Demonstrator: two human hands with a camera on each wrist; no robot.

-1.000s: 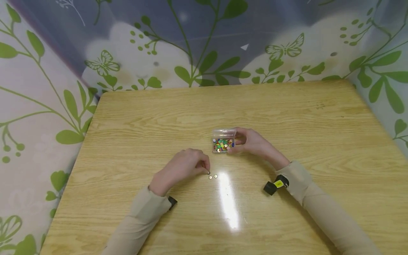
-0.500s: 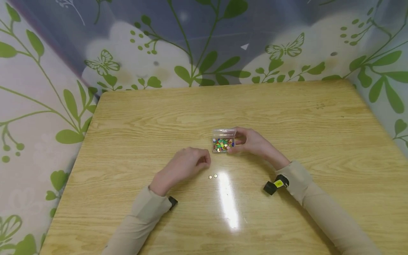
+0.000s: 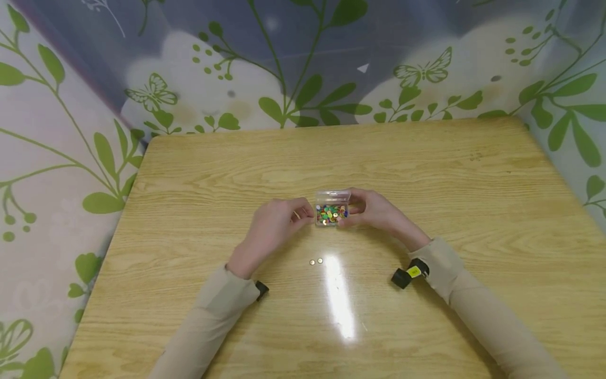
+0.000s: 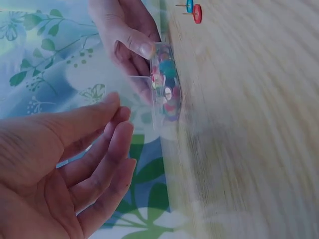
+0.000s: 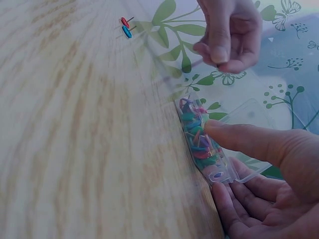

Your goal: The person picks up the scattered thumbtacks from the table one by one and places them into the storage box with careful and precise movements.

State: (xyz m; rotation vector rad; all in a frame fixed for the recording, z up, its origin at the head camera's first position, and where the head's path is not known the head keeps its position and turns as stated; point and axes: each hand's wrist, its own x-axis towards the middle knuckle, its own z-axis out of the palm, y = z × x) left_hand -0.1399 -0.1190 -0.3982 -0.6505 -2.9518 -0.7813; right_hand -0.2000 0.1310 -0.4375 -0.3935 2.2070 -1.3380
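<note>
My right hand [image 3: 379, 211] holds a small clear plastic box [image 3: 333, 197], thumb on its near side and fingers behind. Its hinged lid stands open, and several colourful thumbtacks [image 5: 199, 142] fill it. Just left of the box, my left hand [image 3: 276, 223] pinches thumb and index finger together. A tiny dark spot shows at those fingertips in the right wrist view, a thumbtack mostly hidden by them; the other fingers are loosely bent. On the table in front of the box lie a red thumbtack [image 4: 198, 14] and a blue thumbtack [image 4: 189, 5], pins up.
The wooden table [image 3: 227, 173] has a bright light reflection [image 3: 338, 300] near its middle. Patterned leaf-print walls [image 3: 312, 63] stand behind it and at both sides. A black wrist camera [image 3: 402, 278] sits at the right sleeve.
My left hand has lifted a thumbtack from beside the other two and moved it up to the box's left side. The right hand and box stay put.
</note>
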